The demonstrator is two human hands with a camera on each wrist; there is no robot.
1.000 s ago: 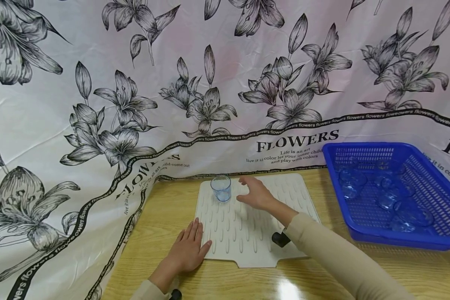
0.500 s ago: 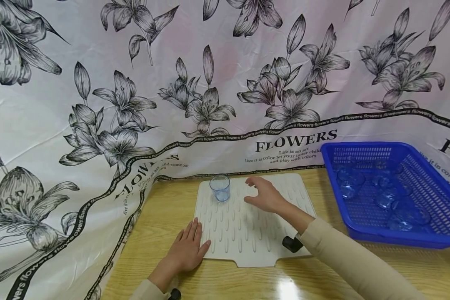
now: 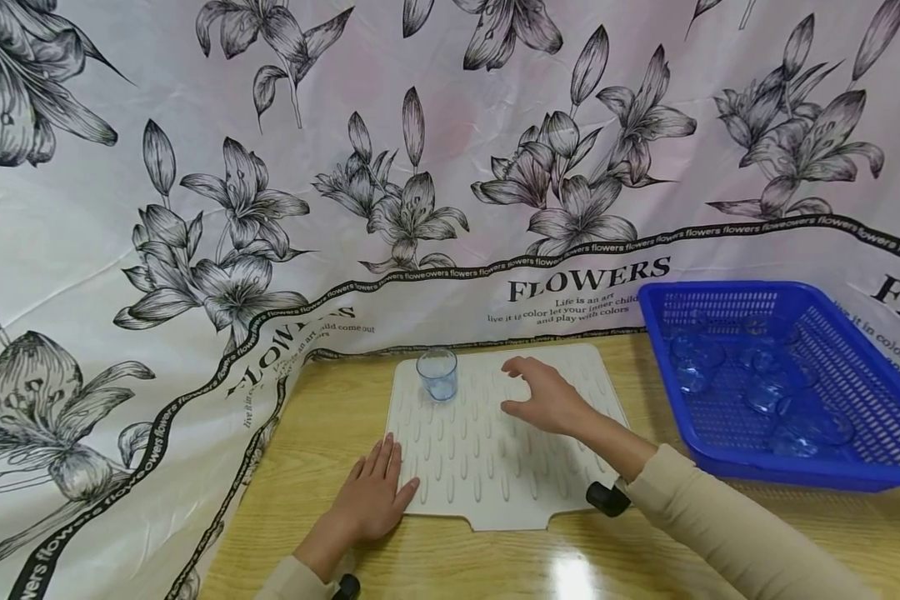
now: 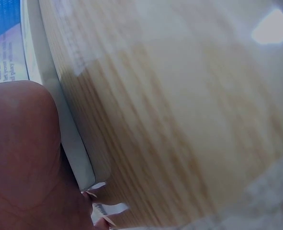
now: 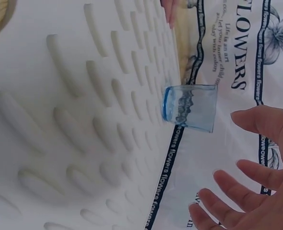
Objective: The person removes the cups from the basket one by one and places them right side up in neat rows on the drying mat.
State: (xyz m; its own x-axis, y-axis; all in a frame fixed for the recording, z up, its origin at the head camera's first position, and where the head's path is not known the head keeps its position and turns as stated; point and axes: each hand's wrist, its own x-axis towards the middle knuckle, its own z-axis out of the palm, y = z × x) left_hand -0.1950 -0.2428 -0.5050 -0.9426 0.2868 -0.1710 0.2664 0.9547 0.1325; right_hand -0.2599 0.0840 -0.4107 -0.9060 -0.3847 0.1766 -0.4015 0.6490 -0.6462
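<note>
A clear blue glass (image 3: 438, 377) stands upright near the far left corner of a white ridged drying mat (image 3: 487, 467). My right hand (image 3: 543, 396) hovers over the mat to the right of the glass, fingers spread and loosely bent, holding nothing. In the right wrist view a gap shows between that hand (image 5: 256, 187) and the glass (image 5: 191, 106). My left hand (image 3: 371, 492) lies flat at the mat's left edge, its fingers extended. Close up in the left wrist view, part of the left hand (image 4: 21, 153) rests against the mat's edge (image 4: 69, 139).
At the right stands a blue plastic basket (image 3: 720, 471) with several clear blue glasses (image 3: 765, 392) inside. The wooden table (image 3: 307, 425) meets a white floral curtain (image 3: 450, 308) at the back and left.
My right hand has drawn away from the glass toward the right. The glass and my left hand stay in place on the table, apart from a slight shift of the whole view.
</note>
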